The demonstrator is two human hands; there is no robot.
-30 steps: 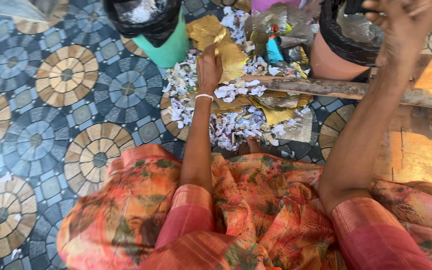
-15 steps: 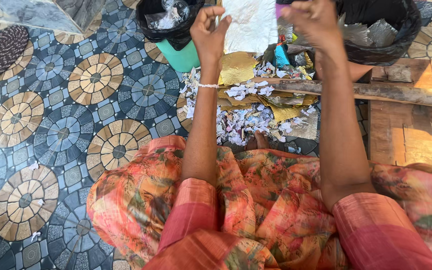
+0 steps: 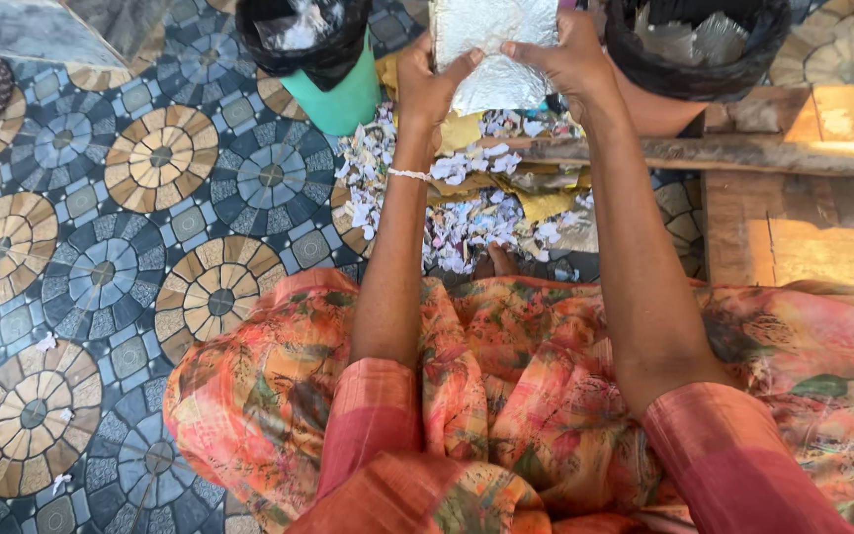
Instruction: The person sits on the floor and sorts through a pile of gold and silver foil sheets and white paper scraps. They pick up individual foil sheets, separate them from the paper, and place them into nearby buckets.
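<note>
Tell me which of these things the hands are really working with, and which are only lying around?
In use:
- silver foil sheet, gripped at its lower edge by left hand and right hand
- gold foil sheets and paper scraps heaped below them

Lying about:
- green bin with black liner
- black-lined basket holding foil
- wooden plank
- patterned floor

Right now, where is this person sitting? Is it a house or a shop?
Probably a home floor used as a small craft workspace. The person sits on a patterned tiled floor, both hands holding a silvery foil sheet, above a pile of paper scraps with bag-lined bins nearby.
</note>
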